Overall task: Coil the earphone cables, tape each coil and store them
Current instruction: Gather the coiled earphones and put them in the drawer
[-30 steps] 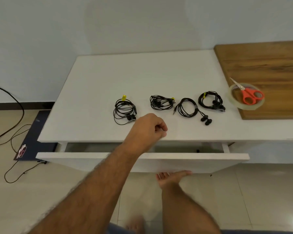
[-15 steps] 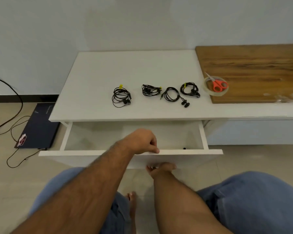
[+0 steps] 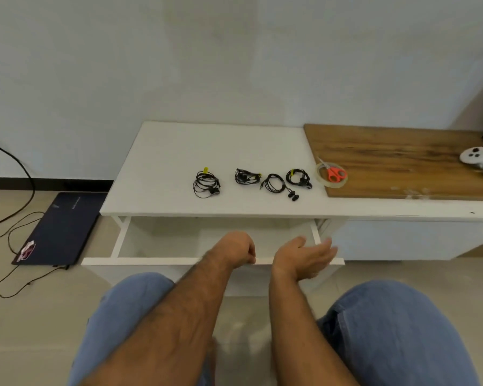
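Left grip (image 3: 239,246) curls over the open drawer's front edge (image 3: 151,261), right grip (image 3: 304,256) spread; four coiled earphones (image 3: 206,184) at mid-frame await storing.

Four black coiled earphone cables (image 3: 251,181) lie in a row on the white tabletop, well beyond the fingers (image 3: 250,250); the drawer (image 3: 117,240) below stands open
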`<state>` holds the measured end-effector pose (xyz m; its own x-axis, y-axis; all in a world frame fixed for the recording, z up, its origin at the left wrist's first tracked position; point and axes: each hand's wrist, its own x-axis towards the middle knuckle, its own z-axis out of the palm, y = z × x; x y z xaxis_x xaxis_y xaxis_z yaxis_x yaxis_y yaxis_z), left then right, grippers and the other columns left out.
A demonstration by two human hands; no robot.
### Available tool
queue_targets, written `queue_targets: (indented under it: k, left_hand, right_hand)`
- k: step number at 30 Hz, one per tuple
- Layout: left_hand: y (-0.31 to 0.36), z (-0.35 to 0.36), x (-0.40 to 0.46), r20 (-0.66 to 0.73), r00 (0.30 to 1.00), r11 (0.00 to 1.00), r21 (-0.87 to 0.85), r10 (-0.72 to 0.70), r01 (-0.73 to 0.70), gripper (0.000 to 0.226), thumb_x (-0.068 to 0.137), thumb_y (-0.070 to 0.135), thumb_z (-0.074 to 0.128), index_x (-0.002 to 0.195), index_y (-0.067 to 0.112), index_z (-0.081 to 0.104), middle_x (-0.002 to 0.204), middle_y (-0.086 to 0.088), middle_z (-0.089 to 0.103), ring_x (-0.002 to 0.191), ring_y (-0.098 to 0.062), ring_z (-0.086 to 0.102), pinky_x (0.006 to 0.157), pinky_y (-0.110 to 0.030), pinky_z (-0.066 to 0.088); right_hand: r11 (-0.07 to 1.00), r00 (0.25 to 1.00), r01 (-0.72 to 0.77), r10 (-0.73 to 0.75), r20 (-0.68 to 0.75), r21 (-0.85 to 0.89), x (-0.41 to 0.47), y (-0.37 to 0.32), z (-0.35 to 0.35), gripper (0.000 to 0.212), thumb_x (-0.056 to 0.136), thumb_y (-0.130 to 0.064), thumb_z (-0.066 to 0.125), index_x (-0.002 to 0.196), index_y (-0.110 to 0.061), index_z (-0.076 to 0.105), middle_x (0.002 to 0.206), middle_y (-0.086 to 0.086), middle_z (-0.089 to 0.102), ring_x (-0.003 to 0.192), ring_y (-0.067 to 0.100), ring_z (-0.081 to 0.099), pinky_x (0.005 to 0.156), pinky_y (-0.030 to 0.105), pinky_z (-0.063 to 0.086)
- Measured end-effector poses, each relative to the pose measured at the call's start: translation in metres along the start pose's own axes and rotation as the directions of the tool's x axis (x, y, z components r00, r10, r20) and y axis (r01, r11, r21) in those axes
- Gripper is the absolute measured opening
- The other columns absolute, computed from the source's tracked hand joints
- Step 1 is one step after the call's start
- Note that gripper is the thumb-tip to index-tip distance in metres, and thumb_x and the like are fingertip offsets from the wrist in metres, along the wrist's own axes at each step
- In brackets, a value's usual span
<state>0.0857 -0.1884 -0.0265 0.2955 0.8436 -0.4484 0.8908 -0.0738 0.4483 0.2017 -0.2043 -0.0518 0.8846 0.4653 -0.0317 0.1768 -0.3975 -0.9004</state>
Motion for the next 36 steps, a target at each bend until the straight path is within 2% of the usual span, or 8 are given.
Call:
queue_targets:
  k: [3,10,13,15,17,21,29,36]
  left_hand:
    - [0.002,0.001,-0.002,0.062,0.998,0.999,-0.017,-0.027,0.028,0.024,0.087,0.018,0.07,0.11,0.012,0.073,0.111,-0.004,0.071,0.103,-0.018,0.065,0.094,-0.029,0.049]
    - [-0.001,-0.008,-0.002,0.2,0.976,0.978,-0.166,-0.088,0.122,0.02,0.089,0.012,0.067,0.108,0.009,0.071,0.109,-0.008,0.071,0.097,-0.019,0.068,0.091,-0.031,0.054]
    - [-0.014,-0.043,0.001,-0.009,0.978,0.922,-0.335,-0.21,0.195,0.02,0.093,0.02,0.059,0.1,0.005,0.07,0.098,-0.011,0.073,0.083,-0.021,0.069,0.077,-0.032,0.059]
    - [-0.033,-0.071,0.008,-0.322,0.878,0.91,-0.335,-0.355,0.245,0.025,0.093,0.027,0.054,0.091,0.009,0.071,0.088,-0.009,0.073,0.08,-0.025,0.069,0.073,-0.03,0.057]
    - [-0.057,-0.093,0.012,-0.53,0.688,0.851,-0.455,-0.496,0.263,0.03,0.092,0.034,0.051,0.084,0.013,0.069,0.078,-0.007,0.071,0.079,-0.027,0.067,0.068,-0.027,0.049]
    - [-0.095,-0.115,0.029,-0.575,0.515,0.752,-0.611,-0.636,0.247,0.046,0.094,0.049,0.046,0.078,0.011,0.064,0.067,-0.003,0.064,0.071,-0.024,0.063,0.06,-0.027,0.039]
    - [-0.111,-0.115,0.077,-0.489,0.635,0.788,-0.499,-0.599,0.36,0.054,0.08,0.06,0.065,0.067,0.01,0.049,0.069,-0.004,0.057,0.07,-0.023,0.057,0.044,-0.027,0.027]
    - [-0.108,-0.105,0.08,-0.422,0.657,0.768,-0.488,-0.624,0.416,0.027,0.081,0.019,0.07,0.067,0.012,0.048,0.084,-0.008,0.067,0.079,-0.024,0.064,0.053,-0.025,0.038]
  right_hand:
    - [0.975,0.947,0.211,-0.22,0.234,0.064,0.006,-0.027,0.0,0.049,0.094,-0.014,0.057,0.14,-0.004,0.044,0.146,0.016,0.044,0.139,0.031,0.036,0.113,0.042,0.032]
    - [0.891,0.681,0.453,-0.362,0.637,0.023,0.01,-0.074,0.029,0.018,0.094,-0.02,0.057,0.107,-0.015,0.068,0.104,-0.003,0.067,0.096,0.011,0.059,0.08,0.023,0.043]
    - [0.882,0.618,0.472,-0.319,0.718,-0.014,0.009,-0.093,0.053,0.013,0.09,-0.019,0.057,0.08,-0.019,0.066,0.079,-0.004,0.067,0.079,0.016,0.065,0.068,0.027,0.047]
    - [0.857,0.569,0.515,-0.318,0.759,-0.027,0.004,-0.105,0.072,0.025,0.087,-0.02,0.057,0.063,-0.02,0.057,0.064,-0.004,0.062,0.074,0.022,0.07,0.066,0.033,0.052]
    - [0.822,0.52,0.569,-0.321,0.792,-0.04,-0.004,-0.118,0.091,0.029,0.087,-0.019,0.057,0.058,-0.019,0.054,0.062,-0.002,0.061,0.074,0.025,0.071,0.067,0.036,0.053]
    - [0.695,0.43,0.712,-0.322,0.843,-0.098,-0.02,-0.142,0.14,0.019,0.092,-0.021,0.057,0.087,-0.007,0.069,0.092,0.007,0.073,0.088,0.025,0.068,0.074,0.031,0.053]
    - [0.4,0.401,0.868,-0.216,0.89,-0.294,-0.027,-0.15,0.189,0.021,0.087,-0.001,0.057,0.107,-0.006,0.064,0.11,0.012,0.068,0.102,0.028,0.065,0.072,0.032,0.05]
    - [0.423,0.394,0.86,-0.192,0.899,-0.286,-0.027,-0.138,0.192,0.023,0.085,0.001,0.058,0.107,-0.007,0.063,0.113,0.012,0.067,0.105,0.028,0.064,0.07,0.03,0.047]
